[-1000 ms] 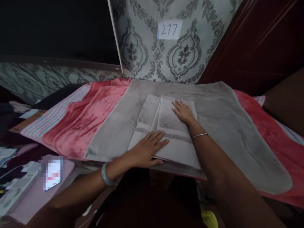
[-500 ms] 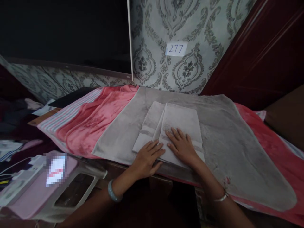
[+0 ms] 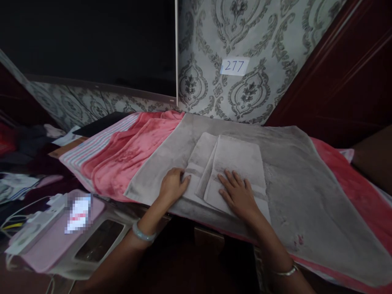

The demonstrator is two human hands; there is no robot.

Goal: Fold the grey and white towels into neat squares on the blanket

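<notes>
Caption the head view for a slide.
Right hand spread on a folded towel, left hand at its edge, gray blanket beneath.

My left hand [image 3: 173, 188] and my right hand [image 3: 238, 195] make 2. I wear 1 pale bracelet [image 3: 143, 233] and 1 thin bangle [image 3: 287, 272]. Before me lie 1 folded towel [image 3: 239, 155] and 1 gray cover [image 3: 294, 179]. The pink-red blanket [image 3: 122, 163] shows at 2 sides of the cover, though I cannot tell whether that is 1 piece or 2. At the wall [image 3: 269, 24] I count 1 large screen [image 3: 101, 41] and 1 white paper [image 3: 234, 66] with 3 numerals. To my left are 1 power strip [image 3: 36, 225], 1 lit, pixelated device [image 3: 79, 214] and 1 black slab [image 3: 101, 123]; the heaped clothes [image 3: 20, 185] overlap too much for me to count.
</notes>
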